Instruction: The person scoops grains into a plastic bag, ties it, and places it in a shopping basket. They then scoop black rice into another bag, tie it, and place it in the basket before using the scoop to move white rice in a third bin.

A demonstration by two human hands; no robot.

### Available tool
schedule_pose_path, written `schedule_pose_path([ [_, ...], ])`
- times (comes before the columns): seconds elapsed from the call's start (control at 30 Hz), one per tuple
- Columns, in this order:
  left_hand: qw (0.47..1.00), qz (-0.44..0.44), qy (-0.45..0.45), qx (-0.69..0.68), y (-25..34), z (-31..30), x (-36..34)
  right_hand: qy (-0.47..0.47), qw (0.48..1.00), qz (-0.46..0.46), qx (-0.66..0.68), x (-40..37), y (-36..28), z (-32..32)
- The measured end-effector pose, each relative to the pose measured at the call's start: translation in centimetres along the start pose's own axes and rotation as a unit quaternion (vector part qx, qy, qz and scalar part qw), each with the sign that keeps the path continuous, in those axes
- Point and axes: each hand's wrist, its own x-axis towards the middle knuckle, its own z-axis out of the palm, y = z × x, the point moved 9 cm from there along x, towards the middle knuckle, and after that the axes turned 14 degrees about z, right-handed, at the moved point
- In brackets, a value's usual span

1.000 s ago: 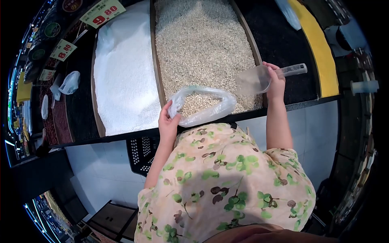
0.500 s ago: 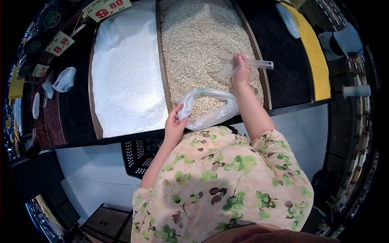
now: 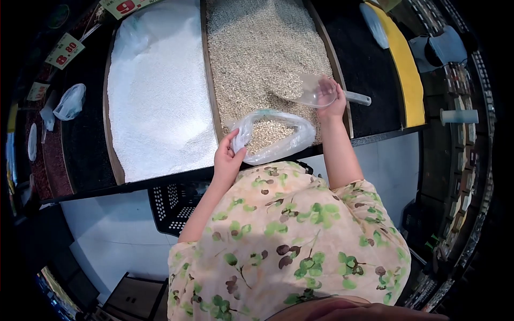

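Grain (image 3: 262, 59) could spill if the scoop (image 3: 308, 91), seemingly cupped by the right hand (image 3: 333, 101), tips short of the bag (image 3: 297, 140), left fingers (image 3: 239, 156) pinching its rim.

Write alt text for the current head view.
A left hand holds open a clear plastic bag containing pale grain; the right hand holds a clear scoop over the grain bin, beside a bin of white grains.

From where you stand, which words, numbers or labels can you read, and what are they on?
"8.80": pale rectangular price card with red digits.
"9": larger pale price card, other digits cut off at the top edge.
Smallest pale card: too blurred to read.
All finer print: too small or blurred.
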Motion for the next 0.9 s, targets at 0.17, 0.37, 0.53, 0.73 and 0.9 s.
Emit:
schedule_pose_path([
  [0.17, 0.999, 0.009, -0.034, 0.027, 0.4, 0.4, 0.1, -0.039, 0.999, 0.021, 0.0, -3.1, -1.3, 0.1],
  [0.37, 0.998, -0.008, -0.06, -0.004, 1.9, 1.7, 0.4, -0.15, 0.976, -0.017, -0.159, -6.9, -2.8, 2.2],
  [0.53, 0.995, 0.027, -0.098, 0.013, 2.9, 2.6, 0.6, -0.185, 0.904, -0.092, -0.374, -12.1, -3.2, 7.4],
  [0.73, 0.991, 0.049, -0.121, 0.007, 2.8, 2.4, 0.3, -0.234, 0.651, -0.311, -0.651, -17.9, -2.3, 15.0],
  [0.9, 0.991, 0.049, -0.12, 0.012, 2.4, 1.9, 0.4, -0.297, 0.67, -0.292, -0.615, -19.8, -1.9, 18.1],
])
